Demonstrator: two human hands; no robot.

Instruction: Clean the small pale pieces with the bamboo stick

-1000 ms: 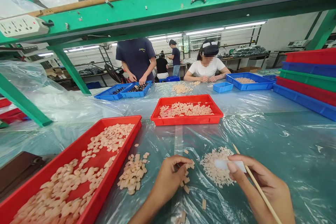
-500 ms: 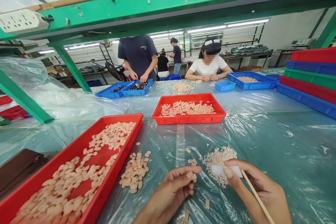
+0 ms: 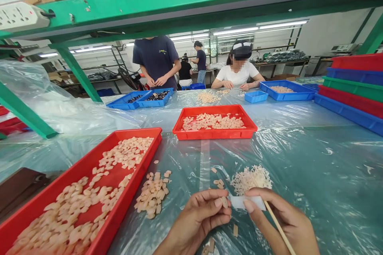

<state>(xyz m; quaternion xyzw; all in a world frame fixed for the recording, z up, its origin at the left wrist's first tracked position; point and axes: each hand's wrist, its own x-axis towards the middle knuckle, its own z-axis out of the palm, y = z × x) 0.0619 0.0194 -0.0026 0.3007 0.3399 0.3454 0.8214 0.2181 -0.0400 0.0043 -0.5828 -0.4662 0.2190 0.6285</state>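
Note:
My left hand [image 3: 199, 217] is low in the middle, its fingers pinched on a small beige plastic piece [image 3: 224, 202]. My right hand [image 3: 284, 223] is just to its right, closed on a white strip [image 3: 247, 202] and a thin wooden stick [image 3: 278, 227] that runs down across the palm. The piece and the strip's end nearly touch. Beyond the hands lie a heap of small white bits [image 3: 250, 178] and a loose pile of beige pieces [image 3: 152, 194] on the plastic-covered table [image 3: 314, 159].
A long red tray [image 3: 74, 175] of beige pieces runs along my left. Another red tray [image 3: 214, 122] sits ahead. Blue trays [image 3: 140, 100] stand at the far edge, where other people work. Stacked coloured trays [image 3: 353, 87] fill the right. A green shelf frame [image 3: 179, 0] hangs overhead.
My left hand lifted off the table with a beige piece and moved toward my right hand. The right hand drew the white strip and stick closer to me.

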